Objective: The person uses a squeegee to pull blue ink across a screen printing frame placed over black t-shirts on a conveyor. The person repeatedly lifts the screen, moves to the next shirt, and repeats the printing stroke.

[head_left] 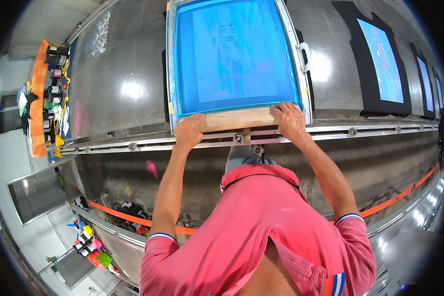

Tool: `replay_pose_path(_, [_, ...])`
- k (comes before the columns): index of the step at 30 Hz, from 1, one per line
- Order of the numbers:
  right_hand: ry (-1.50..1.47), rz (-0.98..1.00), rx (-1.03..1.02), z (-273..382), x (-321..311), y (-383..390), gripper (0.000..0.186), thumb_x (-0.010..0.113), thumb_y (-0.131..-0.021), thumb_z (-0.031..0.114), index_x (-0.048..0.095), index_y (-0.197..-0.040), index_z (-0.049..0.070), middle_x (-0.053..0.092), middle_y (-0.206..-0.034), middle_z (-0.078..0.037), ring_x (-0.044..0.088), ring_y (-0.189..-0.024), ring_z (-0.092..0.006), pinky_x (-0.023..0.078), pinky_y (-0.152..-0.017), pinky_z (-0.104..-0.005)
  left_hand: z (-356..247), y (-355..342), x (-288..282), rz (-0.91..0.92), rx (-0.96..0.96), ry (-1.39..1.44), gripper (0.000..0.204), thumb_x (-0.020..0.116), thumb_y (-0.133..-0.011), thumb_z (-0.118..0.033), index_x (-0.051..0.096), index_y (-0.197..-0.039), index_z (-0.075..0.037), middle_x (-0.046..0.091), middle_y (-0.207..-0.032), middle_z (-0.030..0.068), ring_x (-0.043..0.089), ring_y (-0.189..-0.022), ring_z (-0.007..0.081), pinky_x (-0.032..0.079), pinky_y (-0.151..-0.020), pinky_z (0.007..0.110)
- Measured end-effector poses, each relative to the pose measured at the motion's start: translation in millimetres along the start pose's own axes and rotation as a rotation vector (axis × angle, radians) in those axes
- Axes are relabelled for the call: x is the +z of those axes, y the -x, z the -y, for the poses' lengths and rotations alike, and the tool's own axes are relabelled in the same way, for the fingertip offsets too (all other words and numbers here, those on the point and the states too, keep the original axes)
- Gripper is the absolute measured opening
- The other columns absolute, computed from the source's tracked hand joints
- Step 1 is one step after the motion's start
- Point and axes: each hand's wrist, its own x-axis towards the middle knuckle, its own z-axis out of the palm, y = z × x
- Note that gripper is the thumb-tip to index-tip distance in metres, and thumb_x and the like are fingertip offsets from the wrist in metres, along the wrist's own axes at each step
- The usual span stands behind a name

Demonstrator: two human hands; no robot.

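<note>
Squeegee [238,119], one, in two hands [189,130] [290,122]

Gripping a wooden bar [238,119] with left hand [189,130] and right hand [289,121], at the near edge of a blue screen [237,54]. Wearing a pink shirt [244,217], left of black cloth [387,107] with a bright picture [381,60].

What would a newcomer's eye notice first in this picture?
Probably the bright blue screen at top centre, with the left hand and right hand on the wooden bar at its near edge. Then perhaps the pink shirt at bottom centre, and a blue panel on black cloth at upper right.
</note>
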Motion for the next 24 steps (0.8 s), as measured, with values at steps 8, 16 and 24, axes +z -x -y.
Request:
replay_pose_path(8, [0.019,0.076,0.055,11.4,-34.6,22.6,0.025,0.06,-0.076,0.001,0.072,-0.097,0.006,0.066,-0.093,-0.012,0.066,-0.091,-0.0313,0.053,-0.082,-0.0437,-53.7,-3.8,-29.9,0.073,-0.023,-0.076,0.052,0.075,-0.072,-0.015,0.068,-0.123,-0.006,0.07,-0.126,0.009,0.057,-0.13,0.0286,0.024,-0.114,0.068])
replay_pose_path(16, [-0.226,0.115,-0.018,-22.1,-74.1,-52.6,0.027,0.07,-0.087,0.018,0.075,-0.113,0.011,0.072,-0.104,-0.013,0.07,-0.096,-0.0309,0.056,-0.084,-0.0427,-80.2,-101.9,-38.2,0.328,-0.148,0.008,0.035,0.065,-0.074,-0.013,0.079,-0.104,-0.021,0.074,-0.098,0.0188,0.07,-0.092,0.0388,0.053,-0.082,0.052])
replay_pose_path(24, [-0.422,-0.034,0.494,-106.3,-83.3,-107.0,0.035,0.07,-0.093,0.025,0.071,-0.124,0.009,0.074,-0.113,-0.015,0.07,-0.105,-0.0282,0.054,-0.093,-0.0385,-46.8,-157.0,-6.1,0.669,-0.119,0.025,0.03,0.066,-0.071,-0.012,0.078,-0.097,-0.007,0.073,-0.092,0.0228,0.07,-0.089,0.041,0.055,-0.076,0.05])
